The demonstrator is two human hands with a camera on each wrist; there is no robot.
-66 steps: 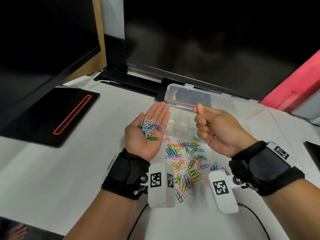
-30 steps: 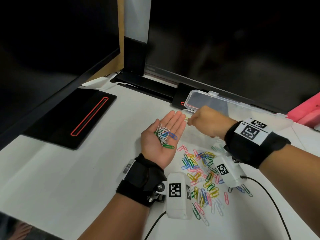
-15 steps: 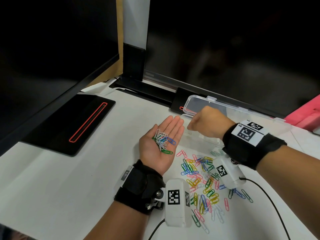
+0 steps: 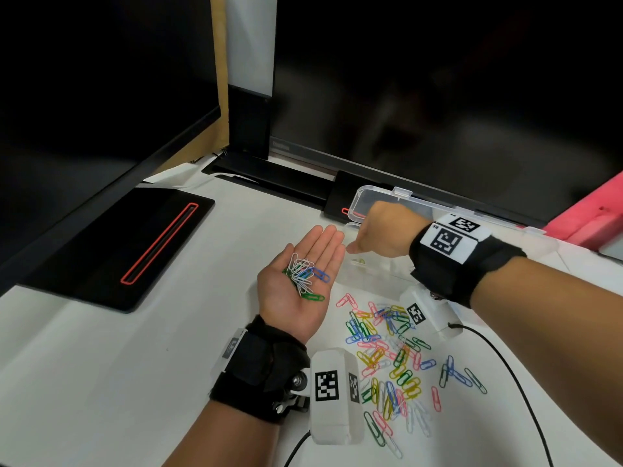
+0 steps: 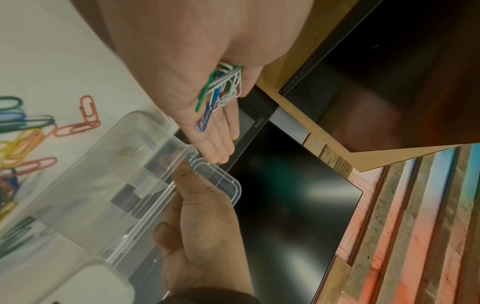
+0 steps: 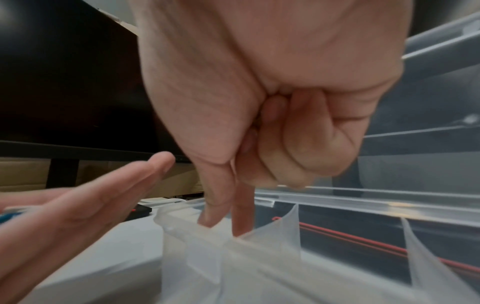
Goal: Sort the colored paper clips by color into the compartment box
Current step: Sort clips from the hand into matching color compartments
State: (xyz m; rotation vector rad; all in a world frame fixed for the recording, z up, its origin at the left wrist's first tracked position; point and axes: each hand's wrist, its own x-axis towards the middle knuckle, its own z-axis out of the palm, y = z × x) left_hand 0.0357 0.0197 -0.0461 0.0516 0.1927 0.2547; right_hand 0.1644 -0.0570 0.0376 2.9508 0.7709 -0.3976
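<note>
My left hand point(image 4: 298, 291) lies palm up and flat beside the clear compartment box point(image 4: 381, 281). A small heap of white, blue and green clips point(image 4: 305, 276) rests on its palm, also seen in the left wrist view as the clip heap point(image 5: 221, 88). My right hand point(image 4: 352, 249) hovers over the box's left end compartment. Its thumb and forefinger point(image 6: 215, 211) point down, slightly apart, with nothing between them; the other fingers are curled in. A yellow clip point(image 4: 360, 261) lies in that compartment. The mixed clip pile point(image 4: 391, 358) is spread on the table in front of the box.
The box's open lid point(image 4: 377, 197) leans back against a dark monitor point(image 4: 438, 96). A black stand base with a red line point(image 4: 111, 251) sits at the left. A pink block point(image 4: 593, 217) is at the far right. A black cable point(image 4: 505, 365) runs past the pile.
My right hand carried a pinched yellow clip leftward to the box's left end and turned palm down; a yellow clip now lies in that compartment. The left hand has stayed flat with its clips.
</note>
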